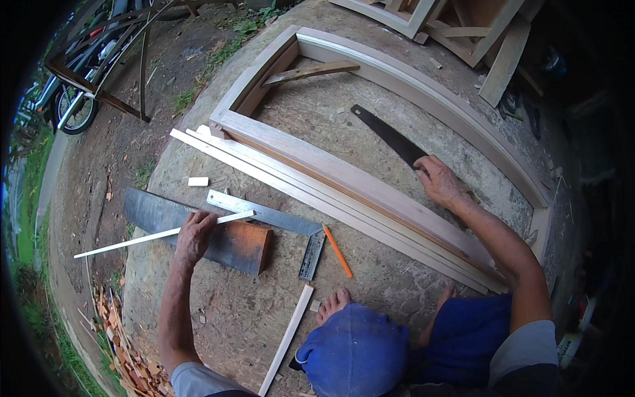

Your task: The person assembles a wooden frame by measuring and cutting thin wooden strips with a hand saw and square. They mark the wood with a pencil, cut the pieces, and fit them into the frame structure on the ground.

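Observation:
My left hand [195, 233] is closed around a thin pale wood strip [142, 238], which slants across a dark timber block [241, 248] with a reddish-brown end. A metal try square [264, 213] rests against the block, its short arm toward me. Beside it lies an orange pencil [338, 251]. Over to the right, my right hand [440, 182] grips a handsaw [387, 135] at its near end. The dark blade points away to the far left, inside a large wooden frame [344, 162]. My fingers hide most of the saw's handle.
Long pale battens [264, 178] lie along the frame's near side. A loose strip [286, 341] and a small offcut [198, 181] rest on the concrete. More wooden frames [463, 33] stand at far right. Wood chips [126, 351] pile at lower left; a motorcycle [76, 109] stands far left.

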The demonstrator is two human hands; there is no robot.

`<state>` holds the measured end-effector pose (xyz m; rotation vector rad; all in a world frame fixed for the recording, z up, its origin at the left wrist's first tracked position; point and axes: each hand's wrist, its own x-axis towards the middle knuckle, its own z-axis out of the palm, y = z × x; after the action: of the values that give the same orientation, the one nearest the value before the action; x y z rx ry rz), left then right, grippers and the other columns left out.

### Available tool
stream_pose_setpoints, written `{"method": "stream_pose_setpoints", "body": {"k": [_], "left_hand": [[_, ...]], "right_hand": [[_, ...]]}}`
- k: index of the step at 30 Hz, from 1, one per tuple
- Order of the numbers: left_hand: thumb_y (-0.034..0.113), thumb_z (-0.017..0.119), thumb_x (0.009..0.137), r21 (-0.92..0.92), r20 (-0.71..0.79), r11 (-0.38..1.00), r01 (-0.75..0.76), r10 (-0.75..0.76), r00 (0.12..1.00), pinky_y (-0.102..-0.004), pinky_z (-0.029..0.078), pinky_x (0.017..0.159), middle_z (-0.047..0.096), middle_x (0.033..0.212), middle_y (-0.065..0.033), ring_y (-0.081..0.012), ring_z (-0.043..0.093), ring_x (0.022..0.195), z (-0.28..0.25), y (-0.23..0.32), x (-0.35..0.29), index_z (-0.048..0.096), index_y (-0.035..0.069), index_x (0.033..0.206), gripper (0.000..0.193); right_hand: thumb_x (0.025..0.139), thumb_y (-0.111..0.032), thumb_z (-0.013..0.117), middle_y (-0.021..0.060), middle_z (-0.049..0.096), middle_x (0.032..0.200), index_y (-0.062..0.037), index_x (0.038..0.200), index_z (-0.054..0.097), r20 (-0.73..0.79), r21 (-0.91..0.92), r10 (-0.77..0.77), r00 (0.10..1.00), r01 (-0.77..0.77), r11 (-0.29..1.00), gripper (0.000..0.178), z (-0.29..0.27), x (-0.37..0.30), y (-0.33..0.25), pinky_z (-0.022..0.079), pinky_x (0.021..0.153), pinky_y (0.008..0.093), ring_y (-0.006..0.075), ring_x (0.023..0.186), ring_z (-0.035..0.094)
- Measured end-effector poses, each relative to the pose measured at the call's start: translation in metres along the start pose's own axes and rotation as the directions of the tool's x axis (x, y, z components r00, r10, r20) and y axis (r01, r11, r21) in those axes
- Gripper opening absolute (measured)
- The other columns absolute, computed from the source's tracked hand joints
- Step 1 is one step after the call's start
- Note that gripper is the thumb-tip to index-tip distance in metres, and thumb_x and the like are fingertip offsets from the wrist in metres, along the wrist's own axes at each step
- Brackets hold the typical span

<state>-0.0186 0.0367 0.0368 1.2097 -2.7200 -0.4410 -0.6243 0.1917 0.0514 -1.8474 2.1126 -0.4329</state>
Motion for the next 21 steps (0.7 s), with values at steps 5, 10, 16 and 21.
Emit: {"method": "stream_pose_setpoints", "body": {"k": [5,10,16,21], "left_hand": [[0.007,0.063,0.087,-0.057,-0.052,0.996,0.070,-0.073,0.996,-0.0439,0.047,0.095,0.065,0.114,-0.0089,-0.0325,0.059,0.109,0.011,-0.005,-0.018,0.070,0.014,0.116,0.031],[0.012,0.068,0.087,-0.119,-0.198,0.983,0.138,-0.160,0.967,-0.0457,0.041,0.101,0.064,0.116,-0.0077,-0.0310,0.057,0.112,0.032,0.004,-0.020,0.070,0.016,0.116,0.029],[0.020,0.073,0.088,-0.142,-0.180,0.974,0.177,-0.201,0.963,-0.0436,0.038,0.099,0.065,0.112,-0.0032,-0.0265,0.057,0.110,0.032,-0.001,-0.017,0.072,0.016,0.113,0.025],[0.020,0.073,0.088,-0.149,-0.244,0.967,0.207,-0.239,0.940,-0.0428,0.038,0.098,0.065,0.108,-0.0031,-0.0258,0.058,0.106,0.032,-0.019,-0.024,0.073,0.018,0.111,0.024]], "right_hand": [[0.081,-0.021,0.083,0.0190,0.063,0.120,-0.0041,0.128,0.056,0.157,-0.332,0.353,0.922,-0.287,0.899,0.057,0.000,-0.042,0.068,0.050,0.098,0.0469,0.0394,0.116,0.060],[0.079,-0.025,0.085,0.0196,0.060,0.123,-0.0063,0.130,0.055,0.012,-0.314,0.344,0.939,-0.323,0.893,0.062,0.016,-0.066,0.089,0.049,0.096,0.0507,0.0416,0.120,0.057],[0.081,-0.029,0.084,0.0256,0.067,0.121,-0.0128,0.150,0.037,0.057,-0.428,0.528,0.847,-0.457,0.779,0.086,0.020,-0.091,0.103,0.050,0.095,0.0531,0.0463,0.107,0.066],[0.080,-0.018,0.080,0.0323,0.068,0.115,-0.0235,0.162,0.019,0.105,-0.498,0.375,0.921,-0.278,0.822,0.103,0.019,-0.091,0.121,0.049,0.097,0.0537,0.0483,0.105,0.068]]}}
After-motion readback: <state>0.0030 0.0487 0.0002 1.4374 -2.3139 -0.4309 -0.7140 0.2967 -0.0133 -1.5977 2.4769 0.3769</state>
